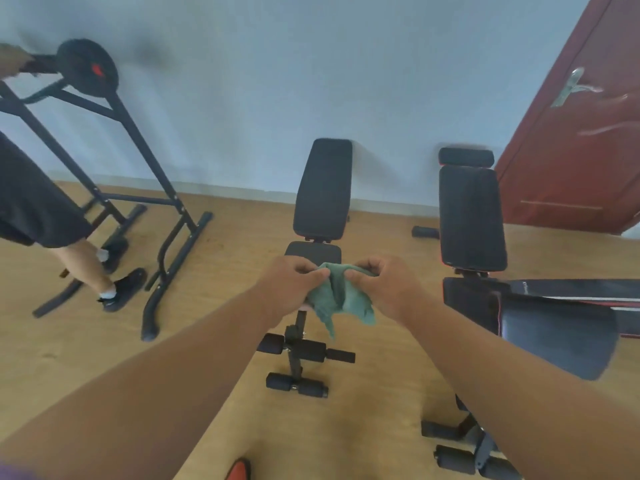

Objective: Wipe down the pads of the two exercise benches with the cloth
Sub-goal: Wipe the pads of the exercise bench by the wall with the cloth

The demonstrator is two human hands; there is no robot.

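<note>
Two hands hold one green cloth (337, 299) in the middle of the frame, its loose end hanging down. The left hand (294, 284) pinches the cloth's upper left edge with curled fingers, and the right hand (382, 284) pinches its upper right edge the same way. Behind the cloth stands the middle bench (323, 192), its black back pad raised toward the wall (277, 81) and its seat pad partly hidden by the hands. Its foot rollers show below the cloth. At the right of the frame stands the second bench (471, 216), also with black pads. A dark red door (581, 140) fills the upper right. At the left, another person's leg (86, 261) stands beside a black exercise frame (138, 188) on the wooden floor (214, 289).
</note>
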